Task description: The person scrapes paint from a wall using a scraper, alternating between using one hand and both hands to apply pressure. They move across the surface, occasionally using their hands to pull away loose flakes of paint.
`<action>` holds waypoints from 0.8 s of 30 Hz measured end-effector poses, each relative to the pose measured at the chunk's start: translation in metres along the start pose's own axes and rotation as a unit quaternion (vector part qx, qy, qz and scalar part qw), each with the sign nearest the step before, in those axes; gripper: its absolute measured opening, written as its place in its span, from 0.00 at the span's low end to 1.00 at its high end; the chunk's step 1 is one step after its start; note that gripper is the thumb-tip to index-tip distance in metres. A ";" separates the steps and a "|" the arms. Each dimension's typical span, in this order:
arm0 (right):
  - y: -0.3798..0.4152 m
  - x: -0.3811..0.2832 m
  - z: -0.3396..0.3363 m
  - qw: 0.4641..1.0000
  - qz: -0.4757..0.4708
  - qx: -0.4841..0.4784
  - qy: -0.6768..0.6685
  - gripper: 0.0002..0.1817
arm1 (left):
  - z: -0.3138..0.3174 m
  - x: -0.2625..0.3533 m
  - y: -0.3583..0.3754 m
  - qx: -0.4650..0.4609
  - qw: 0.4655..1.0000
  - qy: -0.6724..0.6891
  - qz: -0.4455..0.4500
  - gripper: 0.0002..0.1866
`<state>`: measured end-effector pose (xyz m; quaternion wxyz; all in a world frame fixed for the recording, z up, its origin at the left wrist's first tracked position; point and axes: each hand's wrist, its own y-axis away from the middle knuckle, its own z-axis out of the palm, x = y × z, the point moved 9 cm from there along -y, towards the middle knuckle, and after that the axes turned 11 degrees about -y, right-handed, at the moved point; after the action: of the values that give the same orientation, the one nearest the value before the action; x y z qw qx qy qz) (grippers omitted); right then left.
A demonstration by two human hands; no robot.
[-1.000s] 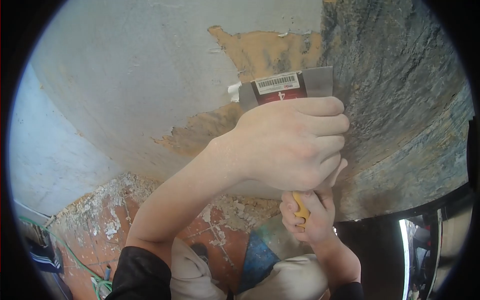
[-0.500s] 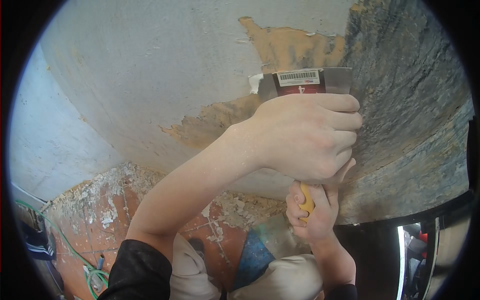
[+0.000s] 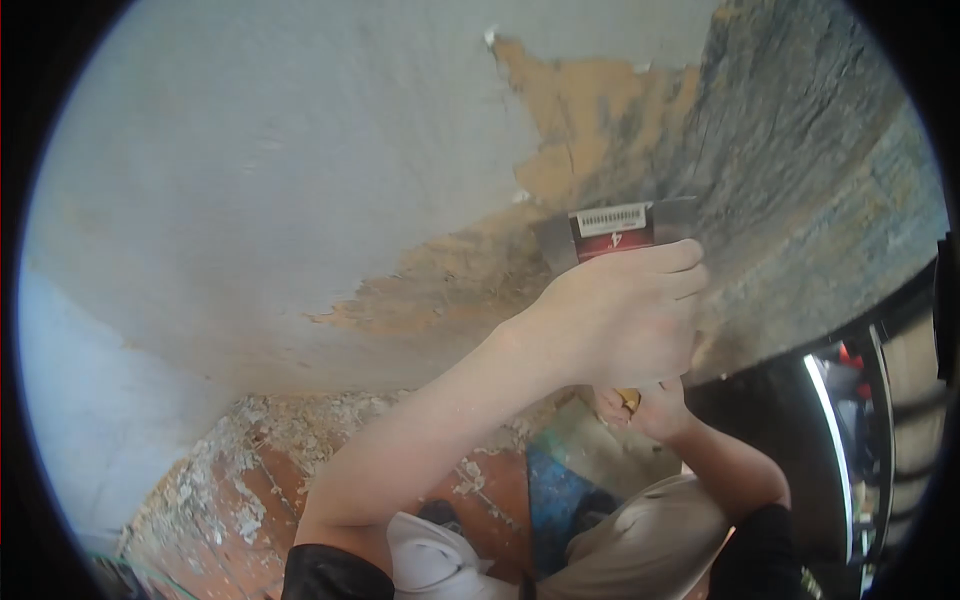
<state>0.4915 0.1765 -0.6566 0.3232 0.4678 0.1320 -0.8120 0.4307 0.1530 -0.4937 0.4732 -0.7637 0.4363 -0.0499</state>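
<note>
My left hand (image 3: pixel 630 315) is closed round the neck of a wide scraper (image 3: pixel 675 213), with the back of the hand towards me. The grey blade carries a barcode sticker and a red label. Below it, my right hand (image 3: pixel 655 410) is wrapped round the yellow handle end (image 3: pixel 629 398), partly hidden by the left hand. The blade lies against or close to the wall, over a bare patch (image 3: pixel 575 110) of tan and dark material. Grey-white paint (image 3: pixel 300 160) with a ragged edge covers the wall on the left. Dark rough wall (image 3: pixel 800 120) shows on the right.
Paint flakes (image 3: pixel 245 490) litter the red tiled floor (image 3: pixel 495 480) along the wall's foot. A blue and green board (image 3: pixel 555 495) lies between my legs. At the right stands a dark item with a bright edge strip (image 3: pixel 830 440). A green hose (image 3: pixel 150 573) runs at lower left.
Both hands and the scraper have come down the wall, exposing more of the bare patch above the blade. The loose white flake beside the blade is no longer there. My view has shifted too.
</note>
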 end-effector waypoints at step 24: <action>0.031 -0.116 0.047 0.935 -0.244 0.123 0.225 0.05 | -0.046 -0.025 -0.014 0.194 0.979 0.025 -0.055 0.05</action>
<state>0.5205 0.1753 -0.5313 0.0167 0.6277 0.2106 -0.7492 0.4014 0.1415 -0.4493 0.5977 -0.6787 0.3874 -0.1790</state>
